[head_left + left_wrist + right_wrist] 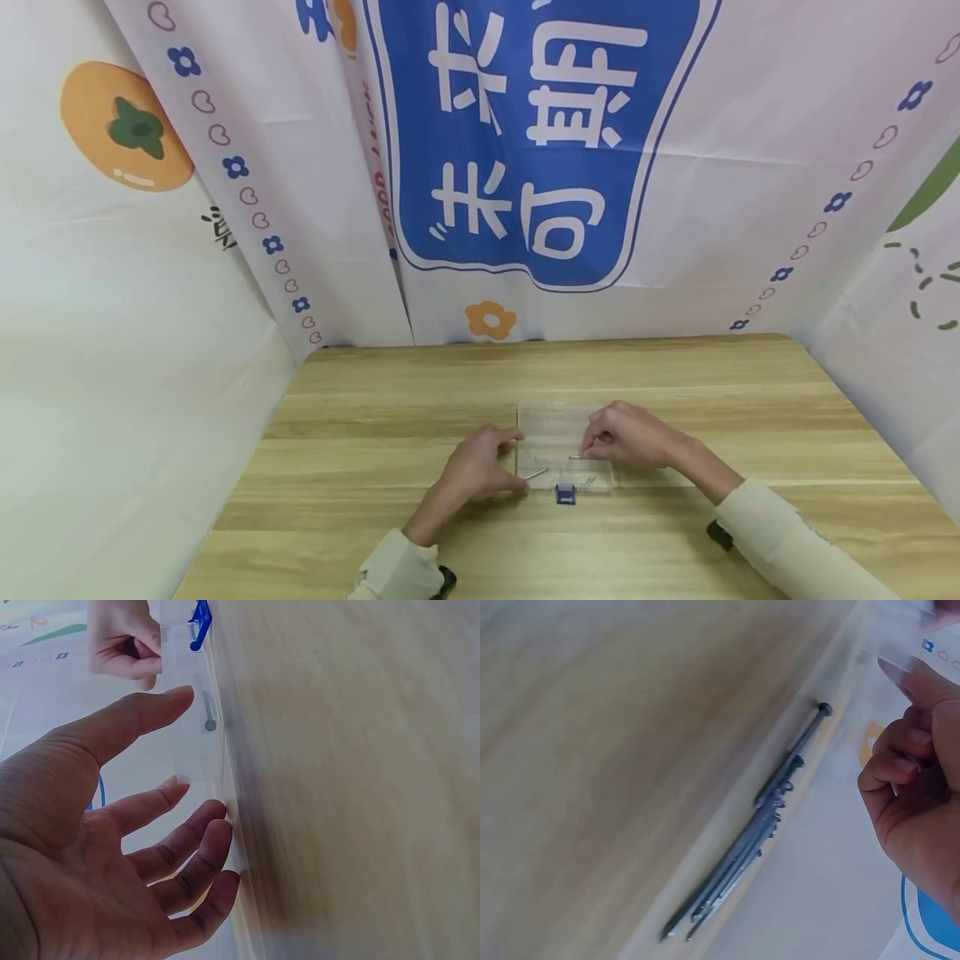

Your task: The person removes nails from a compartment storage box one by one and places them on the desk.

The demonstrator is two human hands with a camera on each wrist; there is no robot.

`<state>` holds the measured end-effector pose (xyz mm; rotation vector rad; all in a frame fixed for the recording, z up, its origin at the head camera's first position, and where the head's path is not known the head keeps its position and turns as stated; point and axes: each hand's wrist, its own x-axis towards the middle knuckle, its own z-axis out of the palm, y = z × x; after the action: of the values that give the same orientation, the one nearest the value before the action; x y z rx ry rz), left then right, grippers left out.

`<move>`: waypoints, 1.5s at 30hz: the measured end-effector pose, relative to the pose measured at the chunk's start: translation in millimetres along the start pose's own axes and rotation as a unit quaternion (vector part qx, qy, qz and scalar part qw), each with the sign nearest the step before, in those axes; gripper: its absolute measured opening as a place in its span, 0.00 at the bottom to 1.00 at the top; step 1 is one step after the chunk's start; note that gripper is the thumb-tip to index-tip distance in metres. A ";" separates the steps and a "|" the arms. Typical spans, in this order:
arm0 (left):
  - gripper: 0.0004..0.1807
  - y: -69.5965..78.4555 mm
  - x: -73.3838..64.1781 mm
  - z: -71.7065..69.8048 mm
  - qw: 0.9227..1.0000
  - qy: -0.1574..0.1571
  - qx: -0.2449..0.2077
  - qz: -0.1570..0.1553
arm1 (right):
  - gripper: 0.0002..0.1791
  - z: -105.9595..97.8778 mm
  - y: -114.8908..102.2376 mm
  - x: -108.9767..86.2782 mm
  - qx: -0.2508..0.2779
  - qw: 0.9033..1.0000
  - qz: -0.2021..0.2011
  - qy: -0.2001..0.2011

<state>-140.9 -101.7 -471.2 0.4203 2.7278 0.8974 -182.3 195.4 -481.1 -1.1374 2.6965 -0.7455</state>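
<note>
A clear plastic box [551,427] with a blue latch [566,495] at its front lies on the table. My left hand [480,467] rests around the box's left side, thumb near the front corner, fingers loosely spread. Beside the thumb, a nail [536,473] lies slanted in the box; its flat head shows in the left wrist view. Over the box's right part, my right hand [626,433] pinches a thin nail [575,457] between thumb and fingertips, the other fingers curled. In the right wrist view, several nails [742,855] lie bunched close to that hand.
The wooden table [375,408] stretches out around the box. White printed cloth [345,275] hangs behind it and along both sides. Dark bands [720,535] show at the cuffs of the light sleeves.
</note>
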 end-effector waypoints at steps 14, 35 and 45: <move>0.41 1.7 1.5 0.1 1.000 0.005 0.003 -0.006 | 0.03 7.8 -26.9 24.9 0.009 0.998 -0.056 0.032; 0.42 0.0 2.0 0.7 1.000 0.002 0.005 -0.001 | 0.04 35.5 -48.8 45.1 -0.044 0.998 -0.042 -0.004; 0.41 -0.6 2.2 1.7 1.000 -0.001 0.011 0.005 | 0.03 40.8 -54.6 46.2 -0.043 0.999 -0.013 0.000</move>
<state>-142.6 -100.5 -473.2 0.4376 2.7385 0.8707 -168.1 114.4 -486.6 -1.1935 2.7440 -0.6389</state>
